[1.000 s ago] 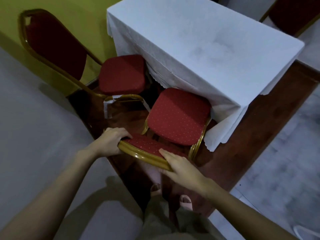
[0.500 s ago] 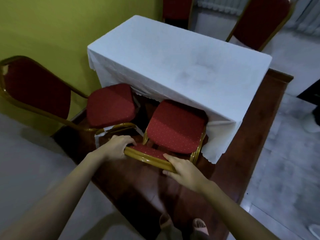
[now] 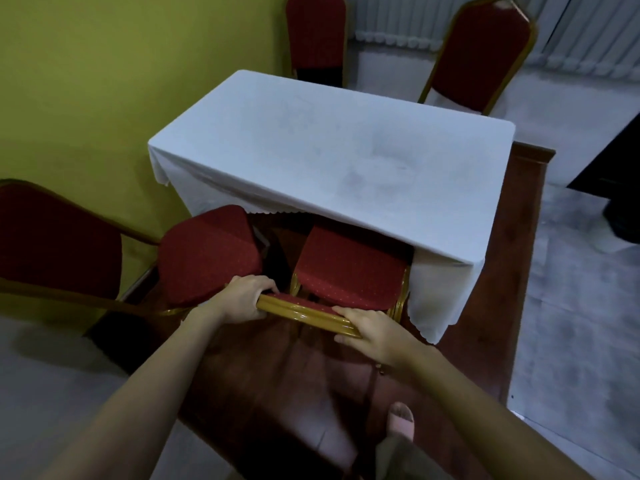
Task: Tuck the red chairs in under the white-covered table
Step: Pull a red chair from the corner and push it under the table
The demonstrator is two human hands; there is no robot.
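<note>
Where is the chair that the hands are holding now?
The held chair is at the table's near edge, right of another chair, seat partly under the cloth.

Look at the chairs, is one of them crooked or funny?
Yes. The red chair on the left is turned at an angle, its back swung out toward the yellow wall and only its seat's front edge at the white tablecloth. The chair held by the left hand and right hand sits straighter.
</note>
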